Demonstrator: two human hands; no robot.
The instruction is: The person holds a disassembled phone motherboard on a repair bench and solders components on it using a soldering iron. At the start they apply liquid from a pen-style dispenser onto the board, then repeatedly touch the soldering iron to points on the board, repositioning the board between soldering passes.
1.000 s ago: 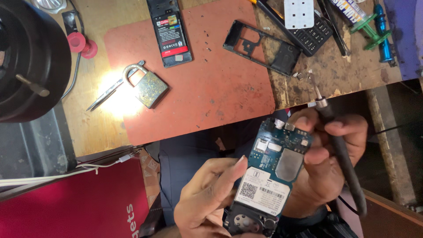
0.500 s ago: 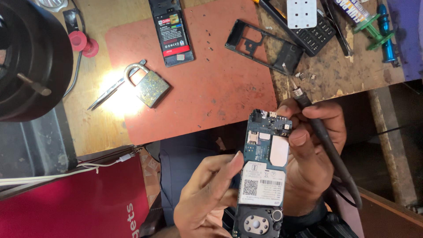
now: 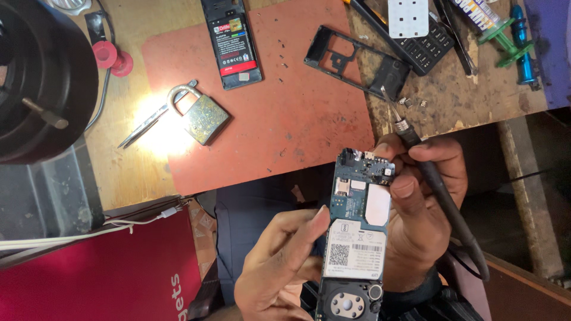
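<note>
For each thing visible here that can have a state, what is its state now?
Phone circuit board: bare, out of its casing, held upright in both hands.
Left hand: gripping the board's lower left edge.
Right hand: holds the board and a soldering iron, tip up.
Padlock: shackle closed.
Phone frame: empty.
Battery: removed, lying flat.

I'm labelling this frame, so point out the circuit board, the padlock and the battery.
circuit board (image 3: 357,235): head view, on its white label.
padlock (image 3: 205,119): head view, on its brass body.
battery (image 3: 233,41): head view, middle of its black face.
</note>
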